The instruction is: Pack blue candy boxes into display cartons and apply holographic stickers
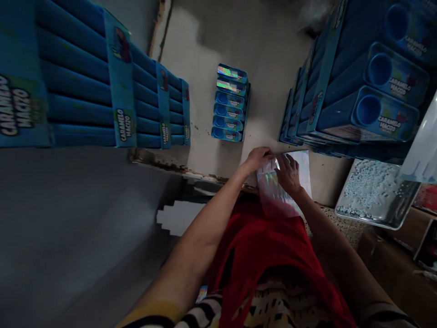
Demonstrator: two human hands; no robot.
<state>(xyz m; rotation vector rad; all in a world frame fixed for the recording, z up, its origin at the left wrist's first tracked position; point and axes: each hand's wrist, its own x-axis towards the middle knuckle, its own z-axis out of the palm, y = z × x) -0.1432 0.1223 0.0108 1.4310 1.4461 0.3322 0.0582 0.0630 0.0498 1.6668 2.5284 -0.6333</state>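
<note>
A sheet of shiny rainbow-sheened stickers (273,186) lies at the table's front edge, its lower part hanging over my red apron. My left hand (258,158) is closed at its upper left corner, fingertips pinched together on the sheet. Over the sheet's upper middle, my right hand (288,175) rests with bent fingers spread apart. Farther back stands a short row of blue candy boxes (228,111) marked "Caramelo Macizo". Shiny strips cover the round windows of the two farthest boxes; the nearer ones show theirs uncovered.
Banded stacks of blue boxes stand at the left (78,86) and right (372,95). A metal tray (403,209) holding small pale blue candies sits right of the table. White stepped card (180,216) shows below the table edge, and a cardboard box (385,259) at the lower right.
</note>
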